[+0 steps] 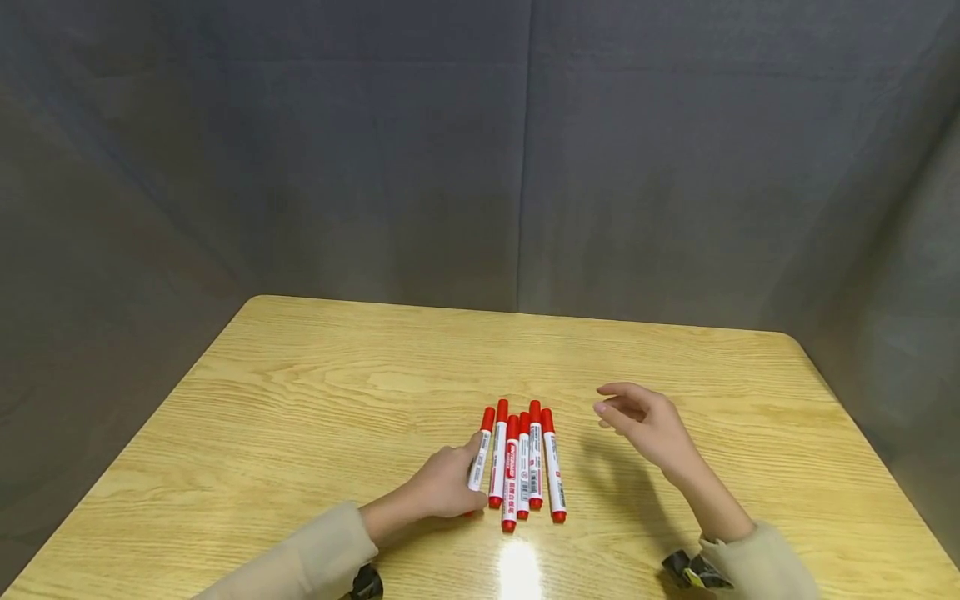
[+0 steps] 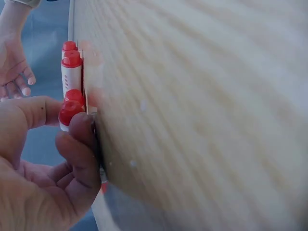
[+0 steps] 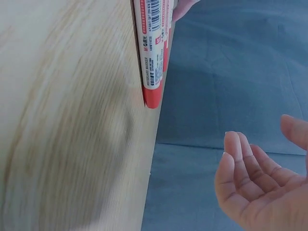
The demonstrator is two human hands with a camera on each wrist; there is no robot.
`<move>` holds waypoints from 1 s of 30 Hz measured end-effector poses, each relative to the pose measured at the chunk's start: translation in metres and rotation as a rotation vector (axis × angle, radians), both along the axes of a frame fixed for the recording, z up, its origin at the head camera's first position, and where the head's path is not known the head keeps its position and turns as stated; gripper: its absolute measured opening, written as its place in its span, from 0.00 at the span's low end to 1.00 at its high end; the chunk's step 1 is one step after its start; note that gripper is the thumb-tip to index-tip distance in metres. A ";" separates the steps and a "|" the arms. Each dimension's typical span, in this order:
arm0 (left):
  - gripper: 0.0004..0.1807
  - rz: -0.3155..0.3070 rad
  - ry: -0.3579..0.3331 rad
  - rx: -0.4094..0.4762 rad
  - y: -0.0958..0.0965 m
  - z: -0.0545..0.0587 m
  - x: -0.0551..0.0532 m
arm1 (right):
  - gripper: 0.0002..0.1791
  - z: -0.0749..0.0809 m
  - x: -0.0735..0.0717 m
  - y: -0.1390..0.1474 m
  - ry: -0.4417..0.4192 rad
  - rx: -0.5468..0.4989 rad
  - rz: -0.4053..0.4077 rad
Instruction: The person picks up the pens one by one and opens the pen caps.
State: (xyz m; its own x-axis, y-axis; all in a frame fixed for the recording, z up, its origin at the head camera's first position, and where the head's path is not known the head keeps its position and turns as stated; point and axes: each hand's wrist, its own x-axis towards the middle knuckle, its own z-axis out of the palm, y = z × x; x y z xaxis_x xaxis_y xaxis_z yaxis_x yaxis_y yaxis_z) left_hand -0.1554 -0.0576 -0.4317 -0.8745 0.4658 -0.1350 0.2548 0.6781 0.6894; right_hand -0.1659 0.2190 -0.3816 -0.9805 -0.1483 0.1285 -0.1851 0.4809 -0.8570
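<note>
Several whiteboard markers (image 1: 522, 471) with white barrels and red caps lie side by side on the table in the head view. At the left end of the row, my left hand (image 1: 452, 482) holds the leftmost marker (image 1: 481, 454) between thumb and curled fingers; its lower end is partly hidden by the thumb. The left wrist view shows the red ends of the markers (image 2: 72, 58) close beyond that hand. My right hand (image 1: 647, 423) hovers over the table right of the row, fingers loosely bent and holding nothing. Nearest to it lies the rightmost marker (image 1: 554, 467).
The markers lie on a light wood-grain table (image 1: 360, 375) with rounded far corners. Behind and beside it hangs a dark grey cloth (image 1: 375, 167). A bright glare spot shows on the tabletop near the front.
</note>
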 end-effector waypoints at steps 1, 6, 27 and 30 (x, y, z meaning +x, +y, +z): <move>0.48 0.004 -0.022 0.026 -0.001 0.000 0.000 | 0.21 -0.001 -0.001 -0.001 -0.005 -0.008 0.004; 0.46 0.022 -0.167 0.203 -0.006 0.001 0.001 | 0.20 -0.004 -0.005 -0.004 -0.026 -0.027 0.016; 0.44 0.027 -0.187 0.512 -0.014 0.022 0.007 | 0.20 -0.007 -0.022 -0.034 -0.106 -0.132 0.127; 0.43 -0.001 -0.159 0.520 -0.013 0.025 0.009 | 0.21 -0.005 -0.026 -0.041 -0.125 -0.148 0.136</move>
